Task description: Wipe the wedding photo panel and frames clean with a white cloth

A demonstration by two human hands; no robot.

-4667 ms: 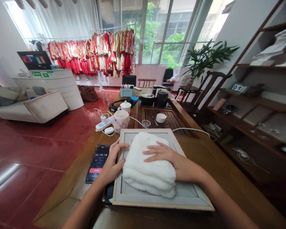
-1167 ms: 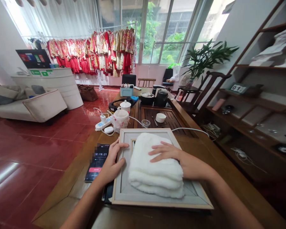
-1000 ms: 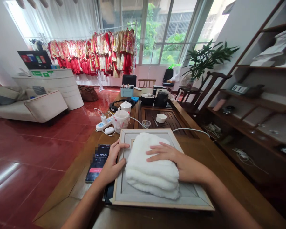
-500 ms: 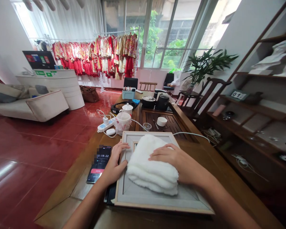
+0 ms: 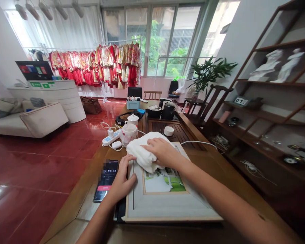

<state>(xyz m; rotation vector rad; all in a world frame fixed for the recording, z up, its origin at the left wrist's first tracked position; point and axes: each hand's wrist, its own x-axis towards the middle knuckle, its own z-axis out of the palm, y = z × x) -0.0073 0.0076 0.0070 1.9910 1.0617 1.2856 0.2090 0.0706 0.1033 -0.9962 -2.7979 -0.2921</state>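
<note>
Right hand [image 5: 160, 151], fingers draped over a white towel [image 5: 139, 150], pinch unclear, left hand [image 5: 122, 178], thumb spread from fingers, at the picture frame's [image 5: 167, 209] edge, phone [image 5: 106, 178] beside those fingers

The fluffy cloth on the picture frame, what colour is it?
The cloth is plain white, as the head camera, the only view, shows.

Bare hands [image 5: 123, 179], slim bare forearms [image 5: 103, 215] — and a small dark mark [image 5: 261, 217] far up the right one.
</note>
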